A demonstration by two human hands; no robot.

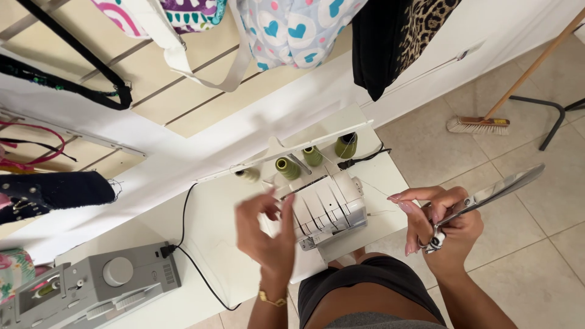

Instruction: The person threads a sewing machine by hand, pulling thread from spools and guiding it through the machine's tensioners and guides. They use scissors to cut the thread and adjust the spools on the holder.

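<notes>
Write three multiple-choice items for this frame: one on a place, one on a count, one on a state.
1. Where does the broom lie?
A. on the tiled floor, right of the table
B. on the table
C. hung on the wall

2. How many green thread cones stand behind the white overlock machine?
A. two
B. four
C. six

3. What does the right hand hold?
A. nothing
B. a thread cone
C. scissors

Answers: 1 A, its bristles rest on the tiles. 2 B, four cones stand in a row. 3 C, the fingers pass through the scissor handles; the left hand is blurred, apparently holding nothing.
</notes>
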